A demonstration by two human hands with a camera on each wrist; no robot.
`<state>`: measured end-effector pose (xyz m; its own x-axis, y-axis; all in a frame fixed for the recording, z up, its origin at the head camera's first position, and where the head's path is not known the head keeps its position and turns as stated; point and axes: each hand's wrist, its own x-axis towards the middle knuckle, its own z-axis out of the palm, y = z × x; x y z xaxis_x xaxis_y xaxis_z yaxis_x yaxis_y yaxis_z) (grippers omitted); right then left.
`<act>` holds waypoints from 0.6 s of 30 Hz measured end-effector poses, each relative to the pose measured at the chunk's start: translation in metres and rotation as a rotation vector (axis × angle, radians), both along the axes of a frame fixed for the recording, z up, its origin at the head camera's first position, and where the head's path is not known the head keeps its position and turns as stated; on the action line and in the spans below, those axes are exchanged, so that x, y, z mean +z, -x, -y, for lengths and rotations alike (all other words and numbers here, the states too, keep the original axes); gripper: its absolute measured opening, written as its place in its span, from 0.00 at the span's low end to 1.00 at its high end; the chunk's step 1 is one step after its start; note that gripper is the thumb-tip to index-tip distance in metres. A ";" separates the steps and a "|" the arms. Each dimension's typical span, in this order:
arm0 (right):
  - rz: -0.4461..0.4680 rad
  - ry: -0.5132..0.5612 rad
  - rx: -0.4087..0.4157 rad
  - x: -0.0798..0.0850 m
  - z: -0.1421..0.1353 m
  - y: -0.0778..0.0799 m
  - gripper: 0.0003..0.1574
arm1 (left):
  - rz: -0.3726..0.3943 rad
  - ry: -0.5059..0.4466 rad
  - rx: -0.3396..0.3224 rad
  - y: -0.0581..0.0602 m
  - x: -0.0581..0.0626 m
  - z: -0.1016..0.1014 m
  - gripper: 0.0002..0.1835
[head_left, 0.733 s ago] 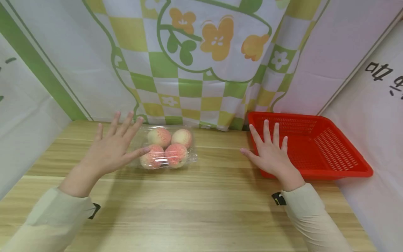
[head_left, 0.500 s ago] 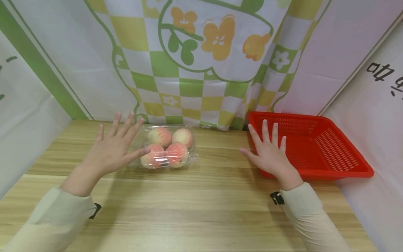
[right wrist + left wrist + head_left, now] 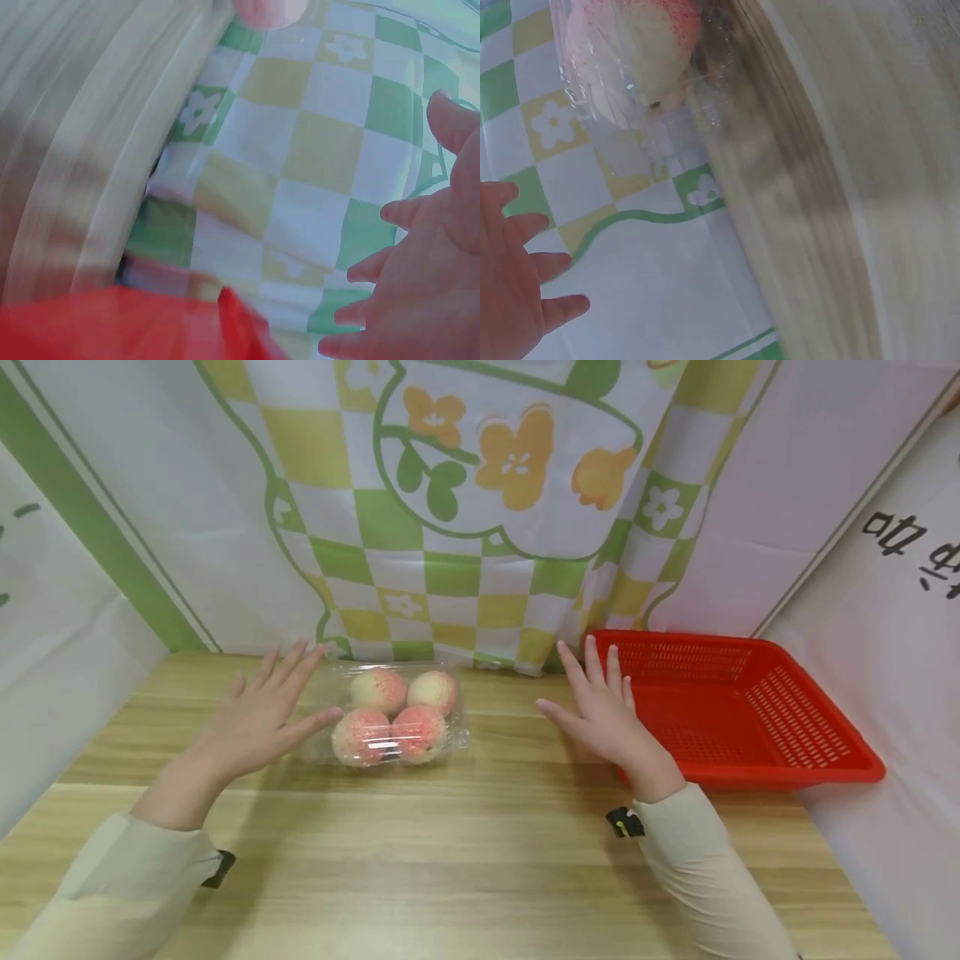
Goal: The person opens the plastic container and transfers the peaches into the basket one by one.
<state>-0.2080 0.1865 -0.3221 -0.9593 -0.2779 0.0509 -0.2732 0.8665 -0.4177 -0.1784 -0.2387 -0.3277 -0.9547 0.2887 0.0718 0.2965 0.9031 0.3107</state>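
Note:
A clear plastic clamshell box (image 3: pixel 459 739) sits at the back of the table, left of the middle. Several pink-and-cream round fruits, much like peaches (image 3: pixel 420 734), show through it. My left hand (image 3: pixel 258 718) hovers at the box's left side with fingers spread, the thumb tip overlapping its edge in the head view. In the left wrist view, those fingers (image 3: pixel 551 264) are apart from the box (image 3: pixel 626 161). My right hand (image 3: pixel 611 718), also spread and holding nothing, is over the left edge of a red plastic basket (image 3: pixel 795 774).
The wooden table (image 3: pixel 450 860) reaches back to a checked, flowered curtain (image 3: pixel 450 568). White panels stand at both sides, the right one (image 3: pixel 885 635) with black writing. Black wrist straps (image 3: pixel 625 822) show at the cuffs.
My right hand has moved left, away from the basket toward the middle. My left hand has shifted slightly left and down in view. The box and basket stay in place.

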 end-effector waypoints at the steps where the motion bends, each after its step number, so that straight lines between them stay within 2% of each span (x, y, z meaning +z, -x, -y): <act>1: 0.003 0.019 0.008 -0.001 0.003 0.001 0.55 | 0.009 -0.023 -0.003 0.001 -0.001 0.002 0.47; 6: 0.019 0.094 0.043 -0.007 0.015 0.007 0.54 | 0.045 -0.140 -0.036 0.005 -0.010 0.012 0.45; 10: 0.035 0.168 0.085 -0.015 0.023 0.012 0.53 | 0.053 -0.199 -0.072 0.009 -0.017 0.019 0.45; 15: 0.098 0.336 0.183 -0.027 0.033 0.020 0.51 | 0.079 -0.253 -0.095 0.012 -0.028 0.025 0.48; 18: 0.172 0.441 0.225 -0.033 0.041 0.024 0.50 | 0.106 -0.279 -0.091 0.014 -0.034 0.027 0.52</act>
<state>-0.2321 0.1456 -0.3554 -0.8833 -0.4654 0.0562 -0.3273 0.5265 -0.7846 -0.1925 -0.2660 -0.3613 -0.9324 0.3562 0.0620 0.3248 0.7500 0.5762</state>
